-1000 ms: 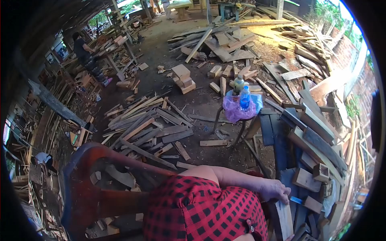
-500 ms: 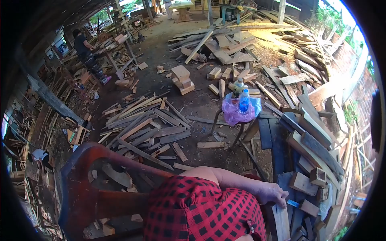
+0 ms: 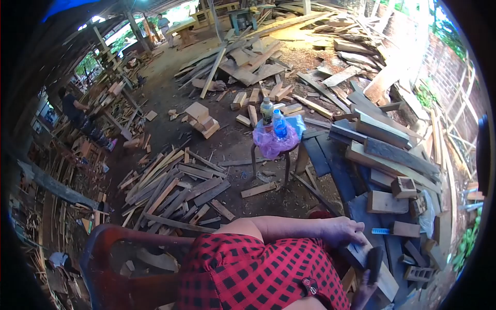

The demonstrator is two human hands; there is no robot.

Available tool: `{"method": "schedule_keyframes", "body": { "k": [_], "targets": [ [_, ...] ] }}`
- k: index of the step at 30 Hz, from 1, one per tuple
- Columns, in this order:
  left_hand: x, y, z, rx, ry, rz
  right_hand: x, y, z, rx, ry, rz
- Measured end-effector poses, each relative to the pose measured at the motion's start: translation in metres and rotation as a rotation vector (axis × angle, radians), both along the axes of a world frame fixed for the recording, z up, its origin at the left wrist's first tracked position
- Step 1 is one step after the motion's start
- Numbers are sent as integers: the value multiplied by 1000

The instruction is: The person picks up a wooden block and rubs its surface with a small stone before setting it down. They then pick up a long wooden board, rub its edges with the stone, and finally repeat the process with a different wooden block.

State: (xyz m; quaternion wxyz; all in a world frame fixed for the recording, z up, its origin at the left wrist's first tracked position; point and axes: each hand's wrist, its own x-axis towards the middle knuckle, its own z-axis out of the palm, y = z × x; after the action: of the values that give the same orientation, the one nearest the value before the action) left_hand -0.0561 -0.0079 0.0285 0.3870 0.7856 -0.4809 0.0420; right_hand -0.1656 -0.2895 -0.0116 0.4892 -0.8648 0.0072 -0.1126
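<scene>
My left hand (image 3: pixel 345 230), at the end of a bare forearm, has its fingers curled closed over the near end of a pale wooden block (image 3: pixel 385 281). What those fingers pinch, if anything, is hidden. Lower down, my right hand (image 3: pixel 365 292) is wrapped round a dark, rounded tool (image 3: pixel 375 262) that looks like a mallet; its full shape does not show. This tool stands over the block, close to my left hand. Beside them, a blue ruler-like strip (image 3: pixel 380 231) lies by a small wood block (image 3: pixel 406 229).
A stool holds a purple plastic bag (image 3: pixel 268 144), a blue bottle (image 3: pixel 279 124) and another bottle (image 3: pixel 266 110). Scrap sticks (image 3: pixel 175 186) litter the ground. Stacked beams (image 3: pixel 392 165) lie at right. A wooden chair back (image 3: pixel 103 263) is at left. Another person (image 3: pixel 77 111) stands at a far bench.
The view has turned, so the surroundings sit farther left. My right hand has come into view with the dark tool. My left hand remains by the pale block, which now appears more slanted.
</scene>
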Motion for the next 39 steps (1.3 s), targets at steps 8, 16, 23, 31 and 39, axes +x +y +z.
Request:
{"method": "schedule_keyframes", "body": {
  "k": [8,16,23,31,39],
  "targets": [
    [1,7,-11,19,61,-54,9,-161,-81,-214,192,-505],
    [9,9,-28,-23,29,-26,9,-166,-77,-304,108,-735],
    [53,9,-52,106,-139,33,8,-135,-70,-833,-147,-777],
    [84,4,-73,162,-192,36,10,-134,-88,-1066,-106,-839],
    [94,-2,-81,267,-265,90,15,-132,-83,-977,-117,-823]
  ]
}}
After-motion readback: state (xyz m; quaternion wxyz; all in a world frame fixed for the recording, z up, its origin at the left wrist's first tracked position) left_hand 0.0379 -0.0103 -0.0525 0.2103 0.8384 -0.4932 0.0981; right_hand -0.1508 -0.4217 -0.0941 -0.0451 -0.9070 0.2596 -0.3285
